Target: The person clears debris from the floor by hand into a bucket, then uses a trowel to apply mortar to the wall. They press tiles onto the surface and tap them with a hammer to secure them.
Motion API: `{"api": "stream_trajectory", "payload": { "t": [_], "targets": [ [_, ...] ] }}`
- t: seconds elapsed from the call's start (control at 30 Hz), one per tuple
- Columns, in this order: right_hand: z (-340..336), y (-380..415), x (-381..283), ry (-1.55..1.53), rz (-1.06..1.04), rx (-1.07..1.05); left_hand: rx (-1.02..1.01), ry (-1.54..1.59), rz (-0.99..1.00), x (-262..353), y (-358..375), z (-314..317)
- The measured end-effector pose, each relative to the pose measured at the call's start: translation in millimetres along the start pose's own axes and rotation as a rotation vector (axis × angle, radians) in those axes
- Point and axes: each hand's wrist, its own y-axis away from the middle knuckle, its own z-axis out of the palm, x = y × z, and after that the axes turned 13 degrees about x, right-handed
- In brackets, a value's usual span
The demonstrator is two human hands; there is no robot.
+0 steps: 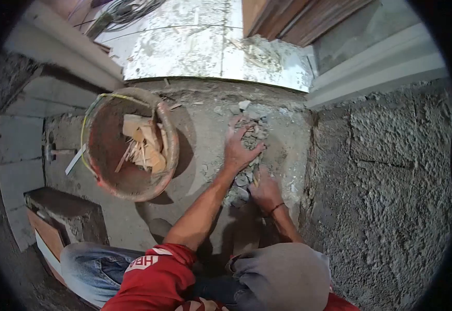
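Observation:
My left hand (240, 147) lies against a heap of grey rubble (257, 129) on the concrete floor, thumb and fingers spread around its near left side. Just below and to the right is my right hand (266, 193), its fingers closed. A thin yellowish piece, perhaps a handle, shows at its top, but the rest is hidden. Loose chunks of rubble (242, 180) lie between both hands. To the left stands a worn reddish bucket (99, 140), caked with mortar, with wood scraps (145, 142) inside.
A rough plastered wall (392, 186) rises at the right. Ahead, a white dusty tiled floor (184, 52) begins at a raised edge, with coiled cables (132, 11) on it. A pipe stub (62, 152) juts from the left wall, and a block (73, 207) sits at lower left.

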Motion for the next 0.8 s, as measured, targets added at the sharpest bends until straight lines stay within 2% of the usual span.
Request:
{"api": "stream_trajectory", "payload": {
  "t": [0.07,0.1,0.2,0.27,0.33,0.4,0.43,0.47,0.5,0.57,0.6,0.67,0.7,0.8],
  "targets": [
    [-18,9,-13,0.044,-0.051,0.04,0.039,0.02,0.001,11,0,-6],
    [-30,13,-27,0.053,0.006,0.005,0.07,0.035,-0.02,22,-2,-10],
    [-75,24,-86,0.036,-0.098,0.008,0.2,0.014,-0.048,64,-19,-36],
    [-103,29,-131,-0.013,-0.171,-0.015,0.271,-0.021,0.013,96,-45,-66],
    [-114,30,-165,-0.044,-0.233,-0.032,0.413,-0.215,0.17,122,-70,-109],
    [-111,31,-197,-0.109,-0.412,-0.035,0.493,-0.141,0.144,140,-86,-157],
    [-100,28,-207,-0.116,-0.437,-0.044,0.557,-0.164,0.188,144,-91,-180],
    [-79,23,-212,-0.126,-0.599,0.075,0.624,-0.195,0.235,147,-95,-202],
    [-57,18,-216,-0.147,-0.762,0.195,0.684,-0.197,0.227,138,-96,-222],
    [-19,5,-206,-0.11,-0.843,0.246,0.763,-0.229,0.236,109,-90,-261],
    [-6,-1,-196,-0.035,-0.882,0.318,0.805,-0.286,0.102,94,-84,-276],
    [2,-6,-174,0.016,-0.854,0.304,0.843,-0.26,-0.133,86,-76,-292],
    [1,-4,-158,0.045,-0.834,0.319,0.909,-0.384,-0.04,89,-72,-296],
    [-25,11,-111,0.031,-0.746,0.338,0.88,-0.367,-0.011,97,-62,-288]
  ]
}}
